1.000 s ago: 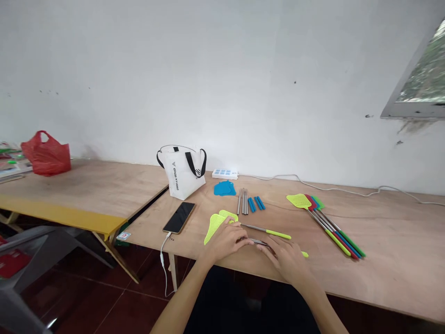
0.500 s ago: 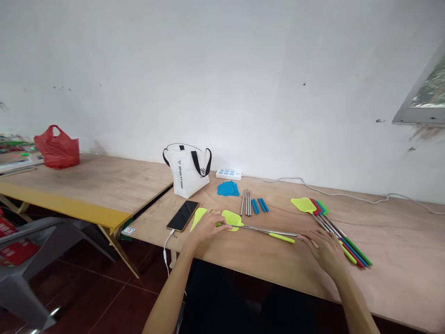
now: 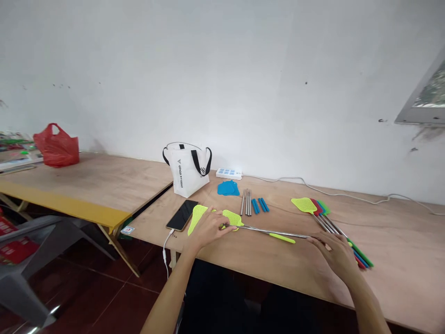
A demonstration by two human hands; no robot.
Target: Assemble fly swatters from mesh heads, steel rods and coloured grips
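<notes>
Silvery rod (image 3: 292,234) vanishes beneath the right fingers (image 3: 321,237)

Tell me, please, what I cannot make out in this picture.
In the head view:
Right end of the metal rod: hidden by the right hand.
Part of the left yellow swatter: behind the left hand.
Rest of the window: cut off by the right edge.
Far-left clutter: too small.

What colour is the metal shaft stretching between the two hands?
The metal shaft is shiny silver; best seen in the head view.
</notes>
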